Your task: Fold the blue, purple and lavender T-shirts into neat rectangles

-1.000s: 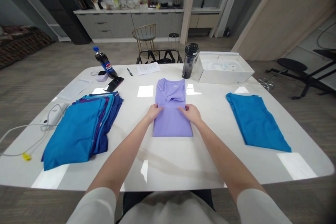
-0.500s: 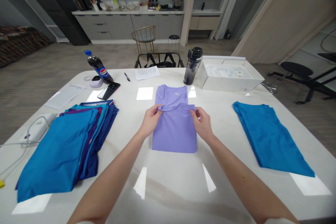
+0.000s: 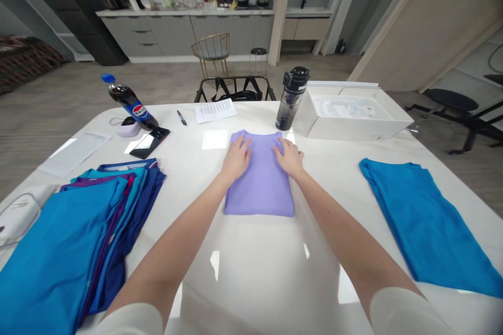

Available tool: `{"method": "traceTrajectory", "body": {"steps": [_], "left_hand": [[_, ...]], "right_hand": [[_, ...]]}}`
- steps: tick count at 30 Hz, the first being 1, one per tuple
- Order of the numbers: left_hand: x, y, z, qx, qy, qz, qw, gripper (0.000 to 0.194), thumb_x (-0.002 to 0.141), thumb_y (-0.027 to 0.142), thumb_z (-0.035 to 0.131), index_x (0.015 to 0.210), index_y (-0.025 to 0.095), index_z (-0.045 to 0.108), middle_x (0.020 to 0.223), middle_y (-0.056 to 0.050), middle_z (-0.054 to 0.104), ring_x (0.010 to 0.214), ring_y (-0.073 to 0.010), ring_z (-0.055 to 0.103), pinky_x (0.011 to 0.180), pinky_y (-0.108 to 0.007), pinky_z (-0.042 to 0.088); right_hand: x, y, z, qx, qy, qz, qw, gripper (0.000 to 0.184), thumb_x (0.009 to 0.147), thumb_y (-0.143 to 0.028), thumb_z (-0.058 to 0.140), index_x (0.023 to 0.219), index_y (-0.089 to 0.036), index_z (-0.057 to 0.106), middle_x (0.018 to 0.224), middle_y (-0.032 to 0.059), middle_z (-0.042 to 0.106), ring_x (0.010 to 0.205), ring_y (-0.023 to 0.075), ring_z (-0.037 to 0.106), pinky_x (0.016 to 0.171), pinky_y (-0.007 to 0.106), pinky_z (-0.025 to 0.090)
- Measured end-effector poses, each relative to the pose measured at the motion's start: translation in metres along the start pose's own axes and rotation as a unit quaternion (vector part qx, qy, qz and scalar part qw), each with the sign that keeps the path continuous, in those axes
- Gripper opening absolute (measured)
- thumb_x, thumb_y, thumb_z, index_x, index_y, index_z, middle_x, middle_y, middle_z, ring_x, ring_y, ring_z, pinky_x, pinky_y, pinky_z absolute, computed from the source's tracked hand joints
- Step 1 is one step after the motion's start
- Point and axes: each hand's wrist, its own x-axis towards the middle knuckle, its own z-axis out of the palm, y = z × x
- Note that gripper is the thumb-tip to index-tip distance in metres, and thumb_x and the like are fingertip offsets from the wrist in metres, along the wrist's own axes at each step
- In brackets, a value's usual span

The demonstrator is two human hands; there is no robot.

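Observation:
A folded lilac shirt [image 3: 260,183] lies as a compact rectangle in the middle of the white table [image 3: 259,267]. My left hand [image 3: 236,156] rests flat on its far left part, fingers stretched out. My right hand [image 3: 290,157] lies flat on its far right part, fingers also spread. Neither hand grips the cloth; both press down on its top layer.
A stack of blue and purple shirts [image 3: 74,230] lies at the left. A single blue shirt [image 3: 424,225] lies at the right. Behind stand a dark water bottle [image 3: 291,98], an open white box [image 3: 349,113], a cola bottle [image 3: 129,102], a phone [image 3: 150,142], a pen [image 3: 181,117] and papers [image 3: 215,110].
Both hands pinched the near flap's edge, carried it away from me over the collar end, and now lie flat on the shorter folded shirt. The camera moved closer over the table.

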Motion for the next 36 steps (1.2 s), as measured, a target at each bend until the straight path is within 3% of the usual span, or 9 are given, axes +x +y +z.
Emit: {"method": "traceTrajectory", "body": {"steps": [3, 10, 14, 17, 21, 25, 31, 36], "left_hand": [[-0.021, -0.008, 0.019, 0.063, -0.075, 0.009, 0.995, 0.053, 0.103, 0.044, 0.042, 0.15, 0.021, 0.05, 0.162, -0.011, 0.041, 0.153, -0.0323, 0.03, 0.127, -0.056, 0.018], [-0.022, -0.01, 0.025, 0.099, -0.069, 0.004, 0.993, 0.059, 0.103, 0.05, 0.038, 0.155, 0.022, 0.046, 0.165, -0.008, 0.036, 0.155, -0.0311, 0.027, 0.128, -0.053, 0.014], [-0.023, -0.007, 0.024, 0.109, -0.074, -0.001, 0.991, 0.06, 0.103, 0.049, 0.036, 0.155, 0.02, 0.045, 0.166, -0.009, 0.034, 0.155, -0.03, 0.026, 0.129, -0.051, 0.011], [-0.024, -0.006, 0.025, 0.108, -0.077, -0.007, 0.991, 0.061, 0.103, 0.048, 0.037, 0.155, 0.018, 0.045, 0.166, -0.011, 0.033, 0.156, -0.0304, 0.024, 0.128, -0.052, 0.011], [-0.023, -0.007, 0.026, 0.123, -0.076, -0.004, 0.99, 0.06, 0.103, 0.046, 0.037, 0.155, 0.018, 0.045, 0.166, -0.012, 0.033, 0.156, -0.0311, 0.025, 0.128, -0.053, 0.013], [-0.027, -0.008, 0.027, 0.138, -0.087, -0.003, 0.987, 0.061, 0.103, 0.047, 0.036, 0.156, 0.017, 0.043, 0.166, -0.013, 0.033, 0.155, -0.0319, 0.026, 0.126, -0.054, 0.016], [-0.047, -0.008, 0.023, 0.17, -0.102, -0.018, 0.98, 0.059, 0.104, 0.045, 0.032, 0.157, 0.021, 0.043, 0.167, -0.01, 0.032, 0.155, -0.0309, 0.025, 0.127, -0.052, 0.019], [-0.086, 0.008, 0.013, 0.14, -0.108, -0.059, 0.982, 0.056, 0.104, 0.043, 0.037, 0.155, 0.019, 0.045, 0.166, -0.012, 0.033, 0.155, -0.0338, 0.026, 0.126, -0.054, 0.023]], "right_hand": [[-0.013, 0.011, 0.016, -0.035, -0.006, -0.076, 0.996, 0.055, 0.103, -0.056, 0.038, 0.149, -0.028, 0.052, 0.157, 0.0132, 0.047, 0.138, 0.0388, 0.042, 0.112, 0.065, 0.028], [-0.007, 0.01, 0.023, -0.05, -0.007, -0.077, 0.996, 0.062, 0.101, -0.061, 0.04, 0.154, -0.03, 0.048, 0.162, 0.0116, 0.04, 0.144, 0.0415, 0.036, 0.116, 0.068, 0.018], [-0.009, 0.01, 0.014, -0.004, -0.004, -0.056, 0.998, 0.064, 0.1, -0.061, 0.045, 0.155, -0.027, 0.045, 0.162, 0.0129, 0.04, 0.144, 0.036, 0.039, 0.12, 0.063, 0.019], [-0.038, 0.009, 0.004, 0.036, -0.036, -0.076, 0.996, 0.058, 0.101, -0.057, 0.047, 0.151, -0.027, 0.051, 0.162, 0.0114, 0.039, 0.146, 0.031, 0.039, 0.122, 0.057, 0.022], [-0.109, 0.006, -0.007, 0.056, -0.076, -0.134, 0.986, 0.054, 0.102, -0.056, 0.048, 0.148, -0.029, 0.053, 0.164, 0.0107, 0.037, 0.149, 0.0291, 0.035, 0.123, 0.057, 0.022], [-0.164, 0.008, -0.017, 0.048, -0.073, -0.152, 0.985, 0.045, 0.102, -0.046, 0.051, 0.14, -0.024, 0.061, 0.152, 0.0134, 0.051, 0.141, 0.0301, 0.044, 0.121, 0.056, 0.027], [-0.197, 0.008, -0.024, 0.044, -0.039, -0.172, 0.983, 0.029, 0.099, -0.029, 0.055, 0.122, -0.024, 0.072, 0.13, 0.0104, 0.064, 0.121, 0.0267, 0.057, 0.111, 0.044, 0.042], [-0.218, 0.005, -0.022, 0.079, 0.052, -0.102, 0.99, 0.038, 0.099, -0.035, 0.057, 0.132, -0.019, 0.063, 0.131, 0.0143, 0.06, 0.12, 0.0277, 0.055, 0.107, 0.042, 0.043]]}}
